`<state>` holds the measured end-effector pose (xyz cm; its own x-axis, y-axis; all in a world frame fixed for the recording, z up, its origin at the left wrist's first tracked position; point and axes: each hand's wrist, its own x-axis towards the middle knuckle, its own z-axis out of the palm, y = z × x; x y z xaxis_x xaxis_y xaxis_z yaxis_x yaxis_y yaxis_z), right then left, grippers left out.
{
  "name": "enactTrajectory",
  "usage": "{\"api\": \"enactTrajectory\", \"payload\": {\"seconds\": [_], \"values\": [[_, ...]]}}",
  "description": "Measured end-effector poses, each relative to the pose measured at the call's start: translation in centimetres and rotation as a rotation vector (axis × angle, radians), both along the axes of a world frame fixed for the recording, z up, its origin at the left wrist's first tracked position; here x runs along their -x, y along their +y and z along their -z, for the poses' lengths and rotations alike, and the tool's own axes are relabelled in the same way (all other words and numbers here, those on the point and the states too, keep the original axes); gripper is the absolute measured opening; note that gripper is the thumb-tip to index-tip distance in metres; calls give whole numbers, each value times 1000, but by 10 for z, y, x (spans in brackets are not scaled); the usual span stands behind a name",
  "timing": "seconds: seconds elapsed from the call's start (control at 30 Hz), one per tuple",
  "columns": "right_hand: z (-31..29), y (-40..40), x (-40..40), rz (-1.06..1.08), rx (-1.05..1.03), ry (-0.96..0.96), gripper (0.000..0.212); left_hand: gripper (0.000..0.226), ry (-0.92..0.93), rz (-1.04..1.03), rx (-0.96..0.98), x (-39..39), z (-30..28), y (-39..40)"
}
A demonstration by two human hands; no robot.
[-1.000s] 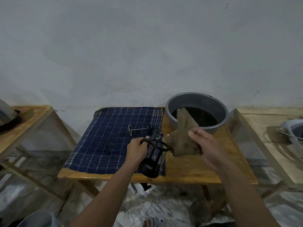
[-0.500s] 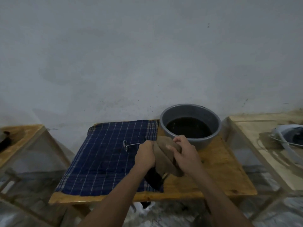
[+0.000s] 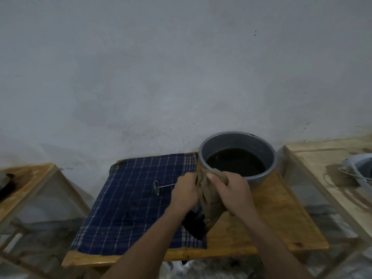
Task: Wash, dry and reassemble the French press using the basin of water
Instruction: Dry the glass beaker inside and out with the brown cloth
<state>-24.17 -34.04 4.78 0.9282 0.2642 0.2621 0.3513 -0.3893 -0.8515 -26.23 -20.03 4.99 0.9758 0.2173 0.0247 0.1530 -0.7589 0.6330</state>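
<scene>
My left hand [image 3: 186, 191] grips the black French press carafe [image 3: 196, 223], held tilted above the table's front. A brown cloth [image 3: 210, 198] is draped over the carafe, and my right hand [image 3: 231, 191] grips that cloth against it. Most of the carafe is hidden by cloth and hands. The metal plunger [image 3: 158, 187] lies on the blue checked towel [image 3: 128, 208], left of my hands. The grey basin [image 3: 237, 158] of dark water stands at the table's back right.
The wooden table [image 3: 281, 218] stands against a grey wall. A second wooden table [image 3: 322, 168] at the right carries a white appliance [image 3: 358, 170]. At the left a wooden shelf [image 3: 24, 178] holds a dark object.
My right hand brought the brown cloth from beside the basin onto the carafe, and both hands now close around it. The camera view shifted downward a little.
</scene>
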Motion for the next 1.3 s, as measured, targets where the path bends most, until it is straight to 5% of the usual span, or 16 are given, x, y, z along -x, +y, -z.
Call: {"api": "enactTrajectory", "payload": {"seconds": [0.1, 0.23, 0.37, 0.53, 0.67, 0.83, 0.93, 1.13, 1.3], "values": [[-4, -12, 0, -205, -188, 36, 4, 40, 60, -70, 243, -4, -18, 16], [-2, -21, -1, -356, -277, 196, 26, 25, 324, -15, 523, -2, -26, 32], [-17, 6, -7, -64, -420, 0, 40, 26, 396, -65, 688, -2, -26, 18], [-30, 4, -38, 59, -311, -104, 36, 31, 203, -24, 770, 8, -30, 17], [-27, 14, -51, 178, -349, -8, 39, 49, 275, 133, 764, 8, -26, 9], [-13, 28, -43, 336, -645, 214, 26, 55, 335, 7, 1061, 1, -17, -3], [-14, 30, -37, 258, -464, 123, 18, 58, 316, -68, 1293, 0, -11, -11], [-3, 27, -18, 110, -265, -6, 53, 72, 323, -128, 1497, -6, -11, -18], [5, 20, 4, -58, -275, 124, 50, 80, 287, -185, 1579, -8, -2, -17]]}}
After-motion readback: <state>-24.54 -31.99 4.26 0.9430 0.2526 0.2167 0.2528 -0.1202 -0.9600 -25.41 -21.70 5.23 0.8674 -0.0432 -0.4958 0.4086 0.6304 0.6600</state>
